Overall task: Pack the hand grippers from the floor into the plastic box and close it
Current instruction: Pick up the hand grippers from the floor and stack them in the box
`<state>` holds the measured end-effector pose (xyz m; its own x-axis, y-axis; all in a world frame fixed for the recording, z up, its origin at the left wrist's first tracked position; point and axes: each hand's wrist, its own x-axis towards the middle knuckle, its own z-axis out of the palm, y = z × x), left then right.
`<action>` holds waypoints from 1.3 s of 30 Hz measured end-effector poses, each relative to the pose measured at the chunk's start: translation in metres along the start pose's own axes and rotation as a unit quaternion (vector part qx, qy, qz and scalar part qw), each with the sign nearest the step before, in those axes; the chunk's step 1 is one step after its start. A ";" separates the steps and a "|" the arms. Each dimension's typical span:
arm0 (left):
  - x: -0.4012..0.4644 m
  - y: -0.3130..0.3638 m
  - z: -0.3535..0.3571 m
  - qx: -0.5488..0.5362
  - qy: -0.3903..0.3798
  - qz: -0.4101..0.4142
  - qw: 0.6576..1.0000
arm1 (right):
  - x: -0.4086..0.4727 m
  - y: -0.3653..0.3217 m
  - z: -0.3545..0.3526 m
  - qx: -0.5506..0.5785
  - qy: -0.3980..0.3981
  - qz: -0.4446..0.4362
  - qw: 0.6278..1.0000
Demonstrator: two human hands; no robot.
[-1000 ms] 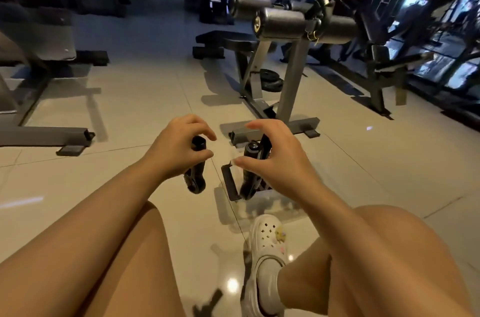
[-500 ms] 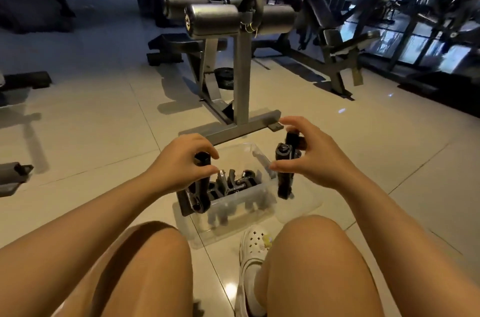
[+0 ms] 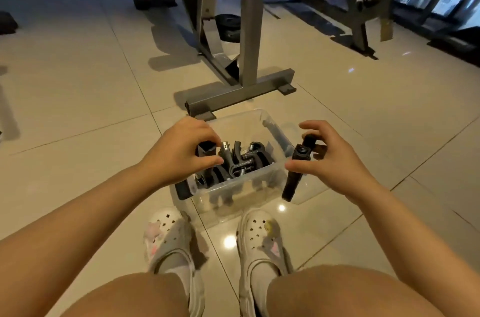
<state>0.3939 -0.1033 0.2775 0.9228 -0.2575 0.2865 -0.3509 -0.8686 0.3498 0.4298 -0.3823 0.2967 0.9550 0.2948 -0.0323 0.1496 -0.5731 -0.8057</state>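
Both hands now lower w/ 2 grippers [image 3: 296, 168], 1 box [image 3: 259, 181].

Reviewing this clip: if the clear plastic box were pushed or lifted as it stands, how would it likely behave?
The plastic box, already holding several hand grippers, probably feels heavy for its size. On the glossy floor tiles it would likely slide rather than tip, since it sits low and wide. Its thin clear walls may flex if lifted by one side.
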 end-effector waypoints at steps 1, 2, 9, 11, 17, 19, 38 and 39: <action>0.002 -0.011 0.012 0.015 0.007 0.021 1.000 | 0.009 0.005 0.003 0.001 -0.006 -0.003 1.000; 0.005 -0.020 0.024 0.033 0.018 0.038 0.999 | 0.019 0.009 0.006 0.004 -0.014 -0.008 1.000; 0.020 -0.080 0.114 0.008 0.095 0.005 0.995 | 0.067 0.050 0.043 0.117 -0.002 -0.012 0.993; 0.021 -0.087 0.126 -0.014 0.108 -0.031 0.994 | 0.079 0.060 0.055 0.156 0.012 -0.009 0.988; 0.015 -0.090 0.150 -0.111 0.098 -0.126 0.981 | 0.099 0.078 0.079 0.266 0.052 0.041 0.962; 0.013 -0.093 0.157 -0.138 0.090 -0.149 0.975 | 0.099 0.079 0.082 0.245 0.047 0.047 0.967; 0.011 -0.101 0.191 -0.093 0.128 -0.220 0.963 | 0.209 0.114 0.083 -0.251 -0.168 -0.199 0.932; 0.011 -0.102 0.192 -0.083 0.126 -0.223 0.963 | 0.216 0.115 0.085 -0.303 -0.176 -0.235 0.907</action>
<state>0.4699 -0.0991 0.0736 0.9274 0.2536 0.2751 0.0310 -0.7848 0.6190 0.6320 -0.3195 0.1468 0.6239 0.7803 -0.0426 0.7341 -0.6039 -0.3104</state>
